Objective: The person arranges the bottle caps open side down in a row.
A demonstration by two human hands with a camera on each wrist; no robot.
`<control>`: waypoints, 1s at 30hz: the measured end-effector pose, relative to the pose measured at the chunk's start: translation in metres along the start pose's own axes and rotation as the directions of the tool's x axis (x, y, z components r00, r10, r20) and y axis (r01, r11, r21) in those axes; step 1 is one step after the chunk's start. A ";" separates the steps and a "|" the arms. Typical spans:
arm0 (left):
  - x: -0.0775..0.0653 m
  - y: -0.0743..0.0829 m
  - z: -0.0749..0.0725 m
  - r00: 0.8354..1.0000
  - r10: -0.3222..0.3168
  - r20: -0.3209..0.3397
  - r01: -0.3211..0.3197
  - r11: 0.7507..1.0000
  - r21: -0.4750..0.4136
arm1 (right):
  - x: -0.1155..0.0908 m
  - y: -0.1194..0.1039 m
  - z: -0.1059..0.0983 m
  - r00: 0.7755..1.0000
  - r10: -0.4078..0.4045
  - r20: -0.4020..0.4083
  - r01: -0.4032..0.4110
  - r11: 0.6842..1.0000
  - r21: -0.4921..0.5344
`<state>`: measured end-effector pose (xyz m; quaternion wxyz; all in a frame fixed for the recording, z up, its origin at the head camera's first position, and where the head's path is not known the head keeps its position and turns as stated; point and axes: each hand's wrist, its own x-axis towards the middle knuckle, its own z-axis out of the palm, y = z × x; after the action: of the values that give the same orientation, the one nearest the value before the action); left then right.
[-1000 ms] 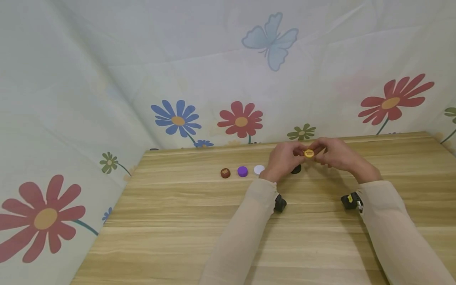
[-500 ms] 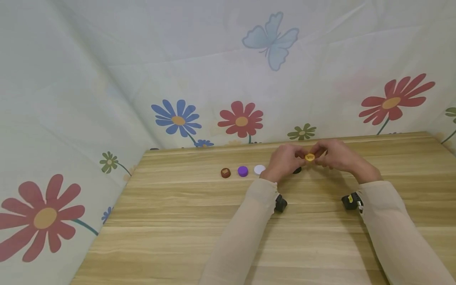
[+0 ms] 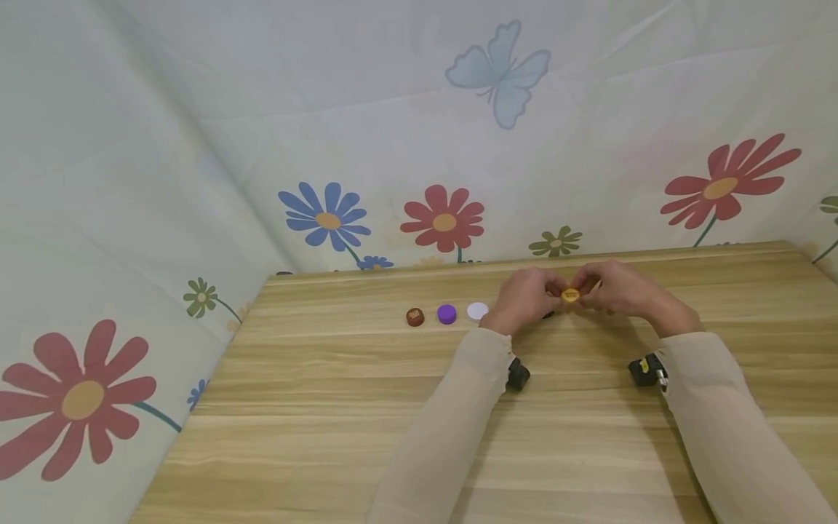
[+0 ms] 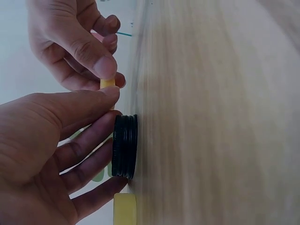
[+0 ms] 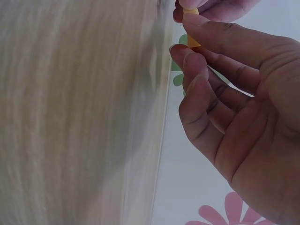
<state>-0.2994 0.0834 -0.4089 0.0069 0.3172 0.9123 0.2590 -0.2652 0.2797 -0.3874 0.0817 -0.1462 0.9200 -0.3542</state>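
Note:
Between both hands, above the table's far side, is a small yellow bottle cap (image 3: 571,295) with dark print on its top. My left hand (image 3: 526,300) pinches its left side with thumb and fingers, and my right hand (image 3: 618,290) pinches the right side. In the left wrist view, a black ridged cap (image 4: 125,146) rests on the table beside the left hand's lower fingers; whether they touch it I cannot tell. Another yellow cap (image 4: 124,209) lies beyond it, hidden behind the left hand in the head view.
Left of the hands, a white cap (image 3: 477,312), a purple cap (image 3: 447,314) and a brown cap (image 3: 415,316) lie in a row on the wooden table (image 3: 314,393). Flower-printed cloth (image 3: 366,131) hangs behind the table's far edge.
Both hands have moved slightly down in the head view with the yellow cap between them. The left hand now covers more of the black cap. The row of caps stays put.

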 end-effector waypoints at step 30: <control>0.000 0.004 0.004 0.998 -0.040 0.047 0.037 0.997 0.069 | 0.005 0.010 0.006 0.996 -0.082 -0.028 0.081 0.995 -0.056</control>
<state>-0.2965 0.0881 -0.4098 0.0233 0.3058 0.9261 0.2199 -0.2710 0.2814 -0.3988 0.0494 -0.1804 0.9238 -0.3342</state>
